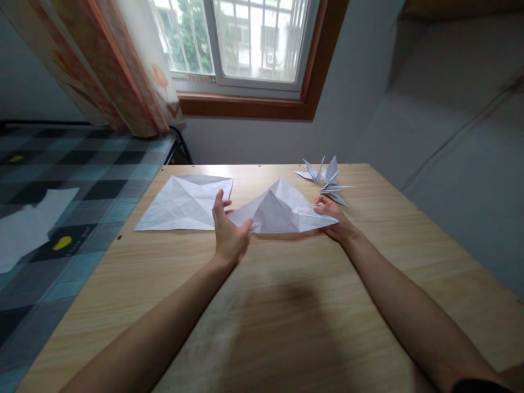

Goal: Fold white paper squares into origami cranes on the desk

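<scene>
Setting: a pale wooden table (286, 305) stands below a brown-framed window (245, 38) with a patterned orange curtain (123, 65). A checked blue-grey cover (82, 180) lies to the left.
Work piece: the half-folded white paper sheet (282, 210) is raised in a tent-like peak just above the table's middle, between both hands.
Left hand (228, 232): thumb and fingers are closed on the sheet's left corner.
Right hand (333, 221): the fingers curl around the right corner. The grip is partly hidden by the paper.
Nearby: a flat creased white paper square (184, 204) lies just left, and white folded paper figures (325, 180) lie behind the right hand.
Technique (judgement): bring both corners in evenly so the paper collapses along its existing creases. Keep the pinch light, and settle the peak before flattening.
</scene>
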Available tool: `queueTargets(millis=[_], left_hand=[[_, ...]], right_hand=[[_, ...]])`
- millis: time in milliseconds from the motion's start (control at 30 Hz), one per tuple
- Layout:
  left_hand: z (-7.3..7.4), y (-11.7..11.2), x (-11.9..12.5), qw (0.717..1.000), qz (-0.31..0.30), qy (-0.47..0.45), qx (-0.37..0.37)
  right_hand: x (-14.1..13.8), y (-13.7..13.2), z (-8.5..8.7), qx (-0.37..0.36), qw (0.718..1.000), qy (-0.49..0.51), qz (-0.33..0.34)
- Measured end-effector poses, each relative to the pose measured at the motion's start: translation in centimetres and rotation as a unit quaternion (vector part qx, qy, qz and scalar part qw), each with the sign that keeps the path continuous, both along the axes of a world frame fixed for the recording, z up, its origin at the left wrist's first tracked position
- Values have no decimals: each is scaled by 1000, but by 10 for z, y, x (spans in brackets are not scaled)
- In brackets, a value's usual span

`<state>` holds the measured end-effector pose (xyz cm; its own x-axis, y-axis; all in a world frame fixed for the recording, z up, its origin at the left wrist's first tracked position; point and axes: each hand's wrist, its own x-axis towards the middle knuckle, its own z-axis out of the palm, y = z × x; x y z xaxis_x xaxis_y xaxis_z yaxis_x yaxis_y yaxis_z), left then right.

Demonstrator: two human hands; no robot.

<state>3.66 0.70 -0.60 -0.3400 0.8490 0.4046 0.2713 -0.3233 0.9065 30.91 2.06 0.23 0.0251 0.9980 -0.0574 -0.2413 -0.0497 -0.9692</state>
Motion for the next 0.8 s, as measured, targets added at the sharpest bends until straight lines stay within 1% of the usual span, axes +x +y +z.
queueTargets(millis=[67, 100, 133, 167, 200, 267, 300, 367, 433, 500, 600, 700, 767, 800], left_hand=[[1, -5, -1, 991, 8, 124, 50], [2, -6, -1, 982, -6, 177, 67], [2, -8, -2, 971, -39, 224, 76], [3, -9, -3, 957, -90, 263, 79], [4, -10, -4, 942, -154, 288, 74], [7, -12, -5, 914, -278, 291, 55], [9, -14, -6, 907, -322, 269, 40], [13, -19, -5, 902, -380, 204, -1], [15, -25, -2, 900, -408, 149, -48], [16, -30, 1, 901, -406, 130, -74], [20, -32, 5, 920, -368, 111, -76], [28, -30, 7, 952, -299, 28, -57], [34, -28, 7, 970, -240, -31, -22], [36, -27, 7, 975, -217, -47, -6]], right_hand=[[0, 0, -1, 7, 1000, 5, -3], [1, 0, -2, 5, 1000, 2, -2], [3, 1, -3, 2, 1000, -2, 0], [4, 1, -5, -1, 1000, -5, 1], [6, 2, -6, -2, 1000, -4, 1], [10, 4, -10, 1, 1000, 6, -5], [11, 6, -13, 4, 1000, 14, -8], [13, 9, -16, 6, 1000, 25, -13], [15, 13, -18, 2, 999, 29, -14], [16, 15, -19, -3, 999, 34, -7], [21, 15, -18, 18, 999, 35, 6], [24, 12, -11, 52, 998, 23, 10], [22, 10, -4, 83, 996, 19, 7], [19, 9, 0, 111, 994, 15, 6]])
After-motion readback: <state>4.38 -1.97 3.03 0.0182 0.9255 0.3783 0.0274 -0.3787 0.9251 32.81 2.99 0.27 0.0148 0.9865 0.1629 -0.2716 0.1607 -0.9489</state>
